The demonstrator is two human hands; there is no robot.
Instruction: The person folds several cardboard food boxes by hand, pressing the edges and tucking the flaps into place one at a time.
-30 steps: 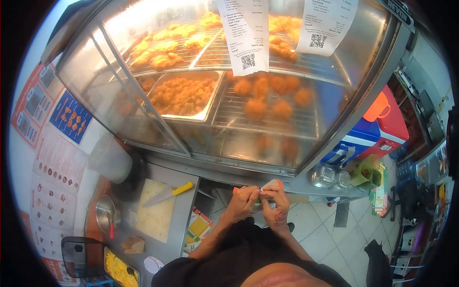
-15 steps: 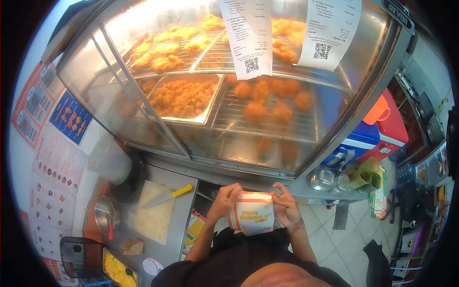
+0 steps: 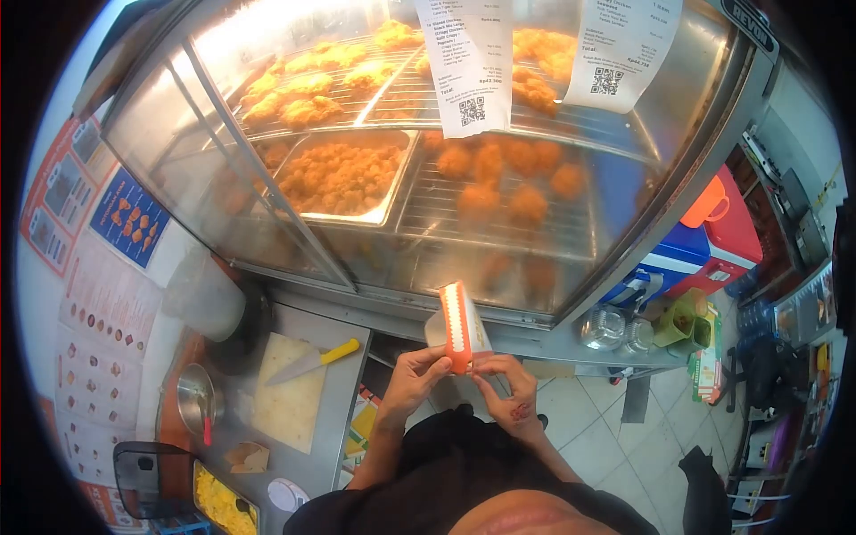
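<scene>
A white, orange-edged paper food box (image 3: 457, 328) is held up in front of the display cabinet, tilted with its orange side towards me. My left hand (image 3: 415, 373) pinches its lower left edge. The fingers of my right hand (image 3: 507, 389) are closed on its lower right corner. Behind the box is the glass cabinet (image 3: 357, 290), with fried chicken (image 3: 308, 111) on an upper rack, a metal tray of small fried pieces (image 3: 341, 176) and round fried pieces (image 3: 528, 204) on the lower rack. Two printed receipts (image 3: 465, 71) hang on the glass.
On the left counter are a cutting board (image 3: 283, 410), a yellow-handled knife (image 3: 314, 361), a metal bowl (image 3: 195, 392) and a container of yellow food (image 3: 219, 501). Clear plastic containers (image 3: 603, 329), a green cup (image 3: 674, 326) and a blue and red cooler (image 3: 713, 254) stand right.
The box has moved up and turned from its printed face to its orange side. Both hands have shifted to its lower end, the right one moving left and closer to the left one.
</scene>
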